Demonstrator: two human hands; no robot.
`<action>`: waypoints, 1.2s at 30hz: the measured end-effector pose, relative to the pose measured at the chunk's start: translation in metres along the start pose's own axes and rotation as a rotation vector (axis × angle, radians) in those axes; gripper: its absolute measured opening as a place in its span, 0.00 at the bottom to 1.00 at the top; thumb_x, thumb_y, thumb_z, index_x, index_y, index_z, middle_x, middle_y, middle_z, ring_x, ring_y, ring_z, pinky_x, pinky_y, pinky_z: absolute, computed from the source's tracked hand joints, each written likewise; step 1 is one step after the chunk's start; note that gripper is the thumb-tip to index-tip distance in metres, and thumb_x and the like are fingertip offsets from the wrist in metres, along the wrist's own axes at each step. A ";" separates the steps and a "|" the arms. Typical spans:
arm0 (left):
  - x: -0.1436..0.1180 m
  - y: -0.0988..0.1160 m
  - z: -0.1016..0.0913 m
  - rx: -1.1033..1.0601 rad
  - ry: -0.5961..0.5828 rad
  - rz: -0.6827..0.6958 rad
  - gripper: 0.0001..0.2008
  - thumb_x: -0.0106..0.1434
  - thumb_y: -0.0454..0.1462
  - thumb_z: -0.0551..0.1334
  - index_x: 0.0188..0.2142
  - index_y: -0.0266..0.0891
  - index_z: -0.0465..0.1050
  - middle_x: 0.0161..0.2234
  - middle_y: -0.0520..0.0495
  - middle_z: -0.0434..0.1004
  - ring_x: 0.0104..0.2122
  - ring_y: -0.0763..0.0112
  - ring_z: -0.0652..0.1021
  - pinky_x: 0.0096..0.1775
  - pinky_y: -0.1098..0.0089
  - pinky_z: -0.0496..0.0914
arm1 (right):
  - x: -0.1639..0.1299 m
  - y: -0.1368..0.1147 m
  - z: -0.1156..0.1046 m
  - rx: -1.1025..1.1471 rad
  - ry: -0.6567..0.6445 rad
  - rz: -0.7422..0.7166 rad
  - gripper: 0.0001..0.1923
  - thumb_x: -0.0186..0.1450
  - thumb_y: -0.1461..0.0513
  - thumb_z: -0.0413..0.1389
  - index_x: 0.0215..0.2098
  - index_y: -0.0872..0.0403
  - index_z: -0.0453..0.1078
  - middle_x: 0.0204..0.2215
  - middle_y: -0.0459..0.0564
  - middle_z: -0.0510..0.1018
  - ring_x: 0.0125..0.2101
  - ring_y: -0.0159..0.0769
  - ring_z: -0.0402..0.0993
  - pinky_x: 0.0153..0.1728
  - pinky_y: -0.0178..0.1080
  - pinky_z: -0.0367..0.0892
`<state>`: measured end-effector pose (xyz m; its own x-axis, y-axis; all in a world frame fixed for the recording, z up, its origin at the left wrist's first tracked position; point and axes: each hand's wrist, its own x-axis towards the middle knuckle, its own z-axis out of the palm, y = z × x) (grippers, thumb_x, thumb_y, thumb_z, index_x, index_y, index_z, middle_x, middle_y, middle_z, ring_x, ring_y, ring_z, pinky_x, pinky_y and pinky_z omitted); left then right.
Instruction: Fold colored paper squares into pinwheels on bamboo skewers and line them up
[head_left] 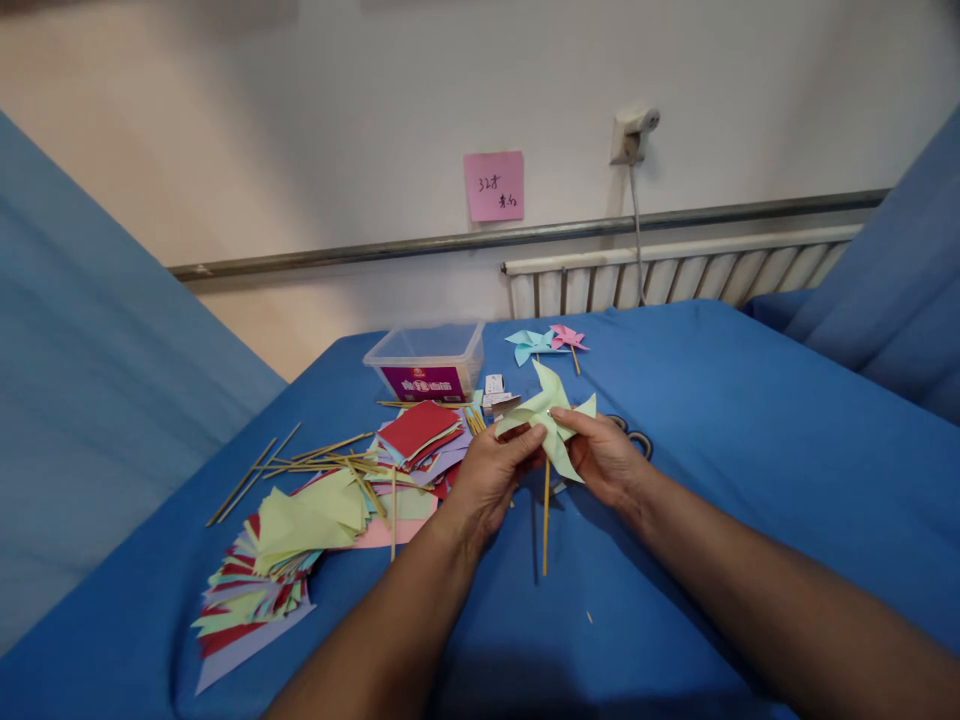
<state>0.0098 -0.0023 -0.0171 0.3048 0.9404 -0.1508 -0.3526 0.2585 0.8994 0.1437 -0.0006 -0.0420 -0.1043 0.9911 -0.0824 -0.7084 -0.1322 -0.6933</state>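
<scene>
Both hands hold a light green paper pinwheel above the blue cloth. My left hand pinches its left blades near the centre. My right hand grips it from the right, behind the blades. A thin wooden stick hangs down from the pinwheel between the two hands. Whether the stick is fixed to the pinwheel I cannot tell.
Two finished pinwheels, light blue and pink, lie further back. A clear plastic box stands at back left. Coloured paper squares and loose sticks spread across the left. A radiator runs along the wall.
</scene>
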 end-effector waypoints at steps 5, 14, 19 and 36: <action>0.001 -0.002 -0.001 -0.012 0.015 0.004 0.18 0.50 0.40 0.73 0.40 0.35 0.78 0.36 0.45 0.79 0.31 0.72 0.77 0.37 0.71 0.71 | -0.002 -0.001 0.003 -0.009 0.027 -0.050 0.11 0.55 0.62 0.65 0.37 0.56 0.76 0.31 0.52 0.83 0.31 0.41 0.79 0.35 0.40 0.72; 0.003 0.000 -0.004 -0.043 0.034 0.014 0.17 0.54 0.40 0.70 0.43 0.37 0.76 0.38 0.44 0.79 0.34 0.71 0.78 0.36 0.72 0.72 | 0.002 0.002 -0.002 -0.014 0.092 -0.113 0.12 0.53 0.62 0.66 0.36 0.56 0.76 0.30 0.49 0.82 0.29 0.38 0.78 0.33 0.38 0.72; 0.002 0.000 -0.004 -0.068 0.020 -0.013 0.17 0.52 0.38 0.72 0.42 0.37 0.77 0.39 0.46 0.79 0.34 0.73 0.77 0.36 0.74 0.71 | -0.001 -0.002 0.000 0.039 0.062 0.009 0.09 0.54 0.63 0.65 0.34 0.56 0.77 0.29 0.48 0.82 0.26 0.35 0.76 0.29 0.35 0.71; 0.001 -0.016 0.003 0.442 0.086 0.185 0.19 0.45 0.42 0.74 0.32 0.37 0.69 0.25 0.52 0.72 0.25 0.75 0.71 0.29 0.74 0.65 | 0.008 0.002 -0.005 -0.018 0.286 -0.259 0.12 0.51 0.60 0.67 0.31 0.56 0.73 0.25 0.45 0.78 0.24 0.32 0.72 0.27 0.34 0.67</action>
<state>0.0180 -0.0064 -0.0303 0.1922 0.9813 0.0113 0.0215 -0.0157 0.9996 0.1451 0.0076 -0.0477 0.2770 0.9559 -0.0976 -0.6729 0.1204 -0.7299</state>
